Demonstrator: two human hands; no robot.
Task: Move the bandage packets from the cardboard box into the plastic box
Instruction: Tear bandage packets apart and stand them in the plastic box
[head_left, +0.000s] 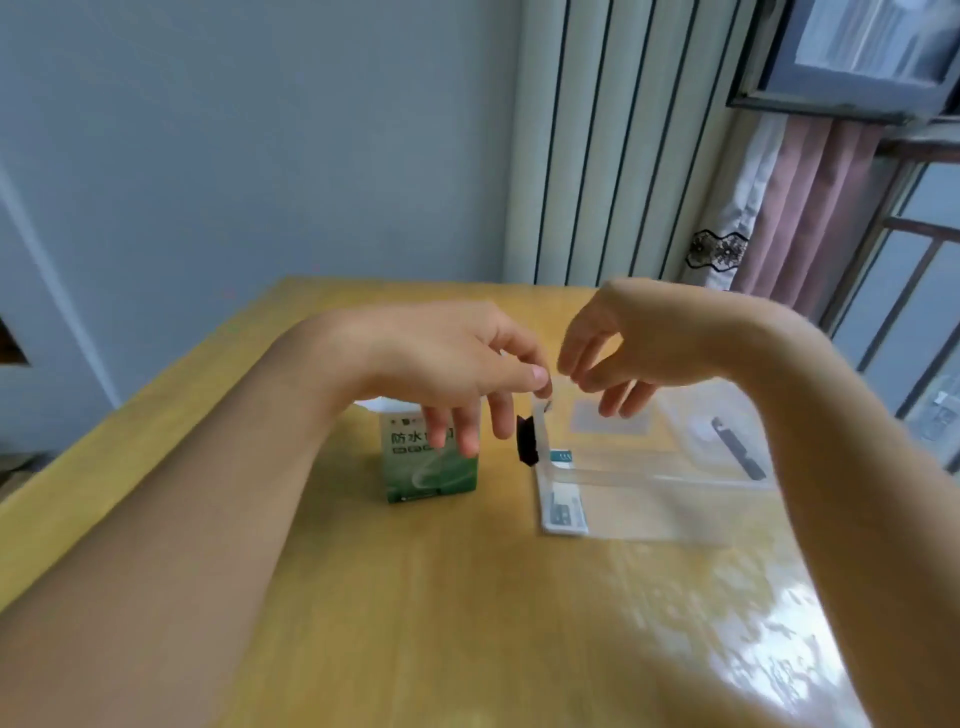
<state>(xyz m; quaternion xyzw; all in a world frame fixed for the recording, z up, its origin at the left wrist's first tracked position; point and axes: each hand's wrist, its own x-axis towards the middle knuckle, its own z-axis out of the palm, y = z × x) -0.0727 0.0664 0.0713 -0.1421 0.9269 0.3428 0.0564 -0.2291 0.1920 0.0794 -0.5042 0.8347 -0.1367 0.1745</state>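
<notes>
The green and white cardboard box (415, 475) stands upright mid-table, its top flap open. To its right is the clear plastic box (654, 480) with a black latch (527, 440) on its left wall; bandage packets (563, 512) lie inside at its near left corner. My left hand (457, 364) hovers above the cardboard box. Its thumb and forefinger pinch the top of a small white bandage packet (545, 404) over the plastic box's left rim; little of the packet shows. My right hand (634, 338) hangs over the plastic box, fingers loosely curled and holding nothing, tips close to my left thumb.
The clear lid (727, 441) with a second black latch lies to the right of the plastic box. The yellow wooden table (467, 597) meets a wall and a white ribbed panel (597, 156) at the back. A window and a pink curtain (810, 208) are at the right.
</notes>
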